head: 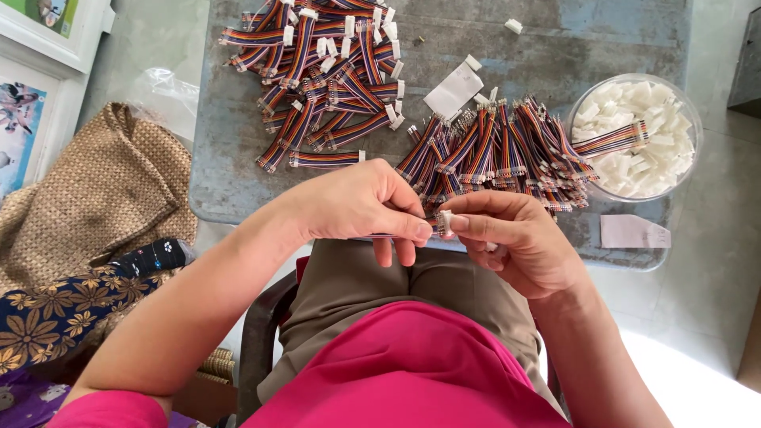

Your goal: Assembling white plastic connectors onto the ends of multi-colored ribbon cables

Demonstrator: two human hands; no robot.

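Connector [445,222] | pinched by right hand [515,242] | left hand [365,202] pinching ribbon cable [380,235]

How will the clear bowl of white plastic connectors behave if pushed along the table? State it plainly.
The clear bowl probably slides easily: its wall looks thin and smooth, on the flat table. It seems light, since the white connectors are small plastic pieces. It sits near the table's edge, so a hard push might send it off.

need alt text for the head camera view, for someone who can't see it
Two hands meet over a lap: the right hand pinches a small white connector against a cable end held by the left hand. Beyond, a grey table holds piles of rainbow ribbon cables and a clear bowl of white connectors.
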